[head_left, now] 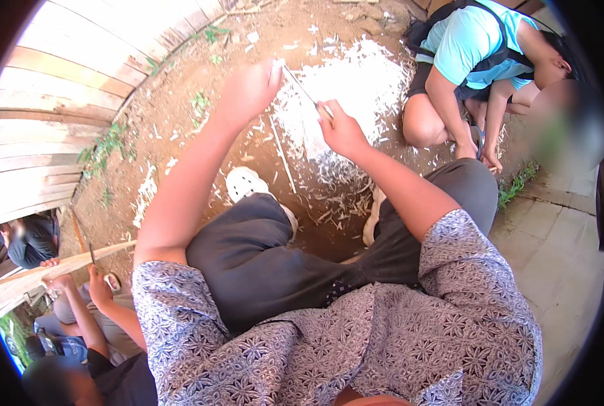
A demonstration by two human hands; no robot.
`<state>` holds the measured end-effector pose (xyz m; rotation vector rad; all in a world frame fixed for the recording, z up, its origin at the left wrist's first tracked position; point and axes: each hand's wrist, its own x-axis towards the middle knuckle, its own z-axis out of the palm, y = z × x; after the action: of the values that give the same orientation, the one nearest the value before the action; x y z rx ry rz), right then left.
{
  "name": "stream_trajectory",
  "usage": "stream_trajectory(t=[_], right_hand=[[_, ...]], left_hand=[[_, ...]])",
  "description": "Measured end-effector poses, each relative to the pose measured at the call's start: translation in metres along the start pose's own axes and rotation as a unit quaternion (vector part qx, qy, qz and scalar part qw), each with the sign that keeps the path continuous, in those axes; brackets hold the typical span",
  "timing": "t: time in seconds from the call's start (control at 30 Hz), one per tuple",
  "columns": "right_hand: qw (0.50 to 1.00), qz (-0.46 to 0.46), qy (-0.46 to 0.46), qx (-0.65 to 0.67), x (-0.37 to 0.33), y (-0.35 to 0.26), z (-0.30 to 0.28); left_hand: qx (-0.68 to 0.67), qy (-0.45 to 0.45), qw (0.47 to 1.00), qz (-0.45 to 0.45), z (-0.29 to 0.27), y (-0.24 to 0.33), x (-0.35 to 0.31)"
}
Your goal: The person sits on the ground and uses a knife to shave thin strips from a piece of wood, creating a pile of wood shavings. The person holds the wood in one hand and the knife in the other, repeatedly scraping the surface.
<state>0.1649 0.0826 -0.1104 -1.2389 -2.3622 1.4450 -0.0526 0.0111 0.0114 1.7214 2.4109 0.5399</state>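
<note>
Both my arms reach forward over a heap of white shavings on the dirt. My right hand is closed round the near end of a thin, dark, knife-like blade. The blade slants up and left, its far end meeting the fingers of my left hand. That left hand is closed too, with a small pale bit showing at its fingertips; what it grips is too bright and small to tell. A long pale strip lies on the ground below my hands.
At the right a person in a light blue shirt squats beside the shavings. At lower left another person's hand holds a blade by a long wooden plank. A board wall stands left; paving lies right. My white shoe is near the shavings.
</note>
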Motion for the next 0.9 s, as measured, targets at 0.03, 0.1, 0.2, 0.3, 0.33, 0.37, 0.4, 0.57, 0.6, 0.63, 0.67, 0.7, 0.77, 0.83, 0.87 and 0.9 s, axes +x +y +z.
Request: stream_trajectory(t=[0.03,0.1,0.2,0.3,0.33,0.37,0.4,0.57,0.6,0.63,0.67,0.7,0.77,0.83,0.87,0.9], right_hand=[[0.997,0.030,0.007,-0.073,0.008,0.024,-0.002],[0.999,0.010,-0.008,-0.051,0.013,0.034,-0.015],[0.999,-0.029,-0.039,-0.011,0.008,0.000,-0.033],[0.995,-0.083,-0.060,-0.019,-0.004,-0.017,-0.056],[0.992,-0.106,-0.065,-0.029,-0.007,-0.019,-0.063],[0.992,-0.088,-0.089,-0.021,-0.016,-0.028,-0.073],[0.990,-0.069,-0.122,-0.012,-0.029,-0.044,-0.084],[0.992,-0.031,-0.103,0.059,-0.051,-0.041,-0.083],[0.992,-0.027,-0.097,0.080,-0.052,-0.035,-0.073],[0.991,-0.017,-0.082,0.102,-0.053,-0.029,-0.063],[0.990,-0.005,-0.069,0.125,-0.058,-0.026,-0.051],[0.988,0.015,-0.052,0.147,-0.061,-0.018,-0.042],[0.990,0.009,-0.058,0.130,-0.061,-0.007,-0.031],[0.989,-0.012,-0.071,0.130,-0.059,0.002,-0.023],[0.986,0.012,-0.108,0.127,-0.057,0.002,-0.028],[0.983,0.016,-0.114,0.140,-0.054,0.002,-0.029]], left_hand=[[0.006,-0.004,1.000,0.001,0.007,0.003,0.004],[0.026,-0.015,1.000,0.001,0.005,0.003,0.000],[0.052,-0.042,0.998,-0.010,-0.015,0.006,-0.011],[0.069,-0.072,0.994,-0.040,-0.033,0.023,-0.017],[0.072,-0.074,0.994,-0.038,-0.041,0.028,-0.015],[0.074,-0.079,0.993,-0.042,-0.044,0.030,-0.019],[0.074,-0.087,0.993,-0.036,-0.045,0.033,-0.027],[0.075,-0.079,0.994,-0.010,-0.025,0.052,-0.039],[0.064,-0.077,0.995,-0.019,-0.021,0.056,-0.040],[0.054,-0.076,0.995,-0.028,-0.017,0.060,-0.041],[0.044,-0.078,0.995,-0.038,-0.016,0.061,-0.044],[0.037,-0.070,0.997,-0.023,-0.011,0.061,-0.043],[0.027,-0.053,0.998,0.004,-0.008,0.059,-0.041],[0.026,-0.047,0.998,0.019,-0.005,0.056,-0.039],[0.025,-0.044,0.998,0.025,-0.004,0.056,-0.039],[0.033,-0.051,0.998,0.021,-0.003,0.054,-0.038]])
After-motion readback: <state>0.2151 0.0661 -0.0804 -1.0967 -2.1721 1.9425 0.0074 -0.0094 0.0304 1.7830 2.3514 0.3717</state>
